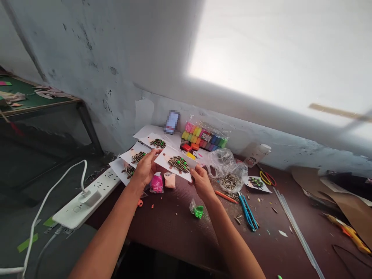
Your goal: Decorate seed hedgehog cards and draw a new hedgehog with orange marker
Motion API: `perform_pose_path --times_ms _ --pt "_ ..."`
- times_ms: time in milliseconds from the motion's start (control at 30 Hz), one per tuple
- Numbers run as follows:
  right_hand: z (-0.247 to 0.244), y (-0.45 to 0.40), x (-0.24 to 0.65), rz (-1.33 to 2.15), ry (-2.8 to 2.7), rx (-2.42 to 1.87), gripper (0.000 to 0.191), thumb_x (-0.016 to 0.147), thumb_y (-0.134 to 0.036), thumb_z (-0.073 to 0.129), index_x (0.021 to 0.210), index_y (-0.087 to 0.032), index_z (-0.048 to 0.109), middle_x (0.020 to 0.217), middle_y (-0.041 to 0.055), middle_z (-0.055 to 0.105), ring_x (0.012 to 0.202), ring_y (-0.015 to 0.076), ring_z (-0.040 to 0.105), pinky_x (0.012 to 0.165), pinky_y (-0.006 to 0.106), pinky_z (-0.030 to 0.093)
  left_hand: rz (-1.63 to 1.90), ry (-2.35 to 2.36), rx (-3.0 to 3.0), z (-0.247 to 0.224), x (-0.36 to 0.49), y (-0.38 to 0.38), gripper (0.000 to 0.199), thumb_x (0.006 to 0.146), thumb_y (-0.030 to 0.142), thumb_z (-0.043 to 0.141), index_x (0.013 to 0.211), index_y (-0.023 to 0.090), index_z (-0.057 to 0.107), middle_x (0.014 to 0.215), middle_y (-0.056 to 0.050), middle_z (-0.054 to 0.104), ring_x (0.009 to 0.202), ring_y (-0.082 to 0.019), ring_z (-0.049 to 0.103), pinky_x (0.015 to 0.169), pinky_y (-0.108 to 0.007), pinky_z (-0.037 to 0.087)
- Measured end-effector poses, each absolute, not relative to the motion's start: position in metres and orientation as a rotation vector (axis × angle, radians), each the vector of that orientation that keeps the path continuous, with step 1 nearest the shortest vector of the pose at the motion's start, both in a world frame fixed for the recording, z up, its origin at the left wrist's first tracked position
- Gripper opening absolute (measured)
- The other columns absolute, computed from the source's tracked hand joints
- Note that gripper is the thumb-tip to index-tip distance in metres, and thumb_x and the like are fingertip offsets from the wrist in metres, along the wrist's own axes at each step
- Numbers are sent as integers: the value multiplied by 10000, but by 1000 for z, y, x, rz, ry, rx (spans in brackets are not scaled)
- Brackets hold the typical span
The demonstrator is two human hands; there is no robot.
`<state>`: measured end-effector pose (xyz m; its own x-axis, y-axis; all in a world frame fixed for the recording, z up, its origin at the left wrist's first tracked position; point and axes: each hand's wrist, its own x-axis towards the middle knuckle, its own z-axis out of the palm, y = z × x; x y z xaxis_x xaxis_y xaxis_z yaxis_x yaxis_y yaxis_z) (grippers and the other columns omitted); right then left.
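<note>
Between my two hands is a white picture card (164, 158) covered with dark striped seed-like pieces and small bright green bits, tilted toward me. My left hand (144, 170) grips its left edge, with some fingertips hidden. At the lower right corner, my right hand (202, 181) pinches the card between thumb and fingers. Similar decorated cards (132, 152) lie just behind and left of my left hand. Below the held card sit a magenta clay packet (157, 183) and a pale peach clay packet (170, 181). Bright green clay (198, 211) in clear wrap rests nearer me.
A multicoloured clay set (205, 135) and a phone (172, 122) stand by the wall. Right of my hands are a bag of striped pieces (231, 181), a blue cutter (248, 212), scissors (267, 178), clear sticks (296, 228) and a yellow glue gun (348, 232). A power strip (87, 199) lies left.
</note>
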<state>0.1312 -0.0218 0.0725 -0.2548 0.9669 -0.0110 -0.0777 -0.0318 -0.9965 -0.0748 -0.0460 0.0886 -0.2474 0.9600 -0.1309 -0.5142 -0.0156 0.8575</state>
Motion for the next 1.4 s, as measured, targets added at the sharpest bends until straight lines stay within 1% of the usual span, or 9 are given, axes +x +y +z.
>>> perform_pose_path --times_ms 100,200,300,367,667,800,1100,1233,1400 --pt "75 -15 128 1428 -1291 -1025 312 678 -460 662 845 -201 611 606 -74 480 469 67 330 411 207 293 1497 1032 701 81 -68 -55 350 872 436 616 1034 129 661 705 -49 721 455 -155 626 401 -238 461" --pt "81 -4 123 1402 -1277 -1015 334 680 -440 653 909 -199 626 610 -75 492 473 70 351 429 209 308 1146 1035 980 72 -54 -63 326 829 483 616 806 158 627 659 -44 698 392 -133 586 343 -211 383" --pt "86 10 111 1401 -1254 -1022 293 663 -405 656 868 -203 598 616 -77 499 471 68 372 436 206 309 700 1040 1286 62 -33 -65 238 817 399 597 756 170 610 616 -24 672 362 -124 557 339 -212 373" --pt "89 19 100 1415 -1235 -1024 277 654 -369 638 872 -204 593 632 -76 520 474 62 385 441 197 315 592 1067 1434 55 -18 -63 191 818 346 574 745 172 603 636 -14 668 348 -108 527 341 -210 351" --pt "93 40 53 1502 -1227 -1022 204 616 -244 544 816 -205 562 604 -94 509 462 44 422 445 163 354 675 1096 1430 30 2 -57 128 817 310 527 852 191 552 637 28 598 378 -116 535 364 -205 360" --pt "90 50 41 1504 -1206 -1076 151 624 -219 520 775 -206 529 568 -106 480 435 37 401 418 149 322 670 1077 1445 24 1 -59 132 825 295 516 862 178 565 648 25 582 385 -106 534 366 -194 361" --pt "87 58 30 1508 -1208 -1120 116 661 -177 516 740 -224 445 547 -114 449 426 44 405 409 152 325 647 1037 1433 32 -2 -58 177 842 328 550 886 157 571 717 7 615 411 -102 566 374 -186 389" --pt "89 62 26 1501 -1229 -1135 104 701 -152 516 747 -221 454 555 -109 453 431 47 414 416 156 325 588 953 1452 31 -1 -59 209 828 317 549 930 140 592 785 -30 664 421 -114 591 379 -207 425" --pt "87 70 18 1478 -1264 -1162 110 735 -112 512 753 -214 472 549 -107 459 429 51 419 428 160 330 544 937 1479 27 1 -60 169 800 273 533 868 132 598 763 -35 669 416 -107 585 384 -203 442"
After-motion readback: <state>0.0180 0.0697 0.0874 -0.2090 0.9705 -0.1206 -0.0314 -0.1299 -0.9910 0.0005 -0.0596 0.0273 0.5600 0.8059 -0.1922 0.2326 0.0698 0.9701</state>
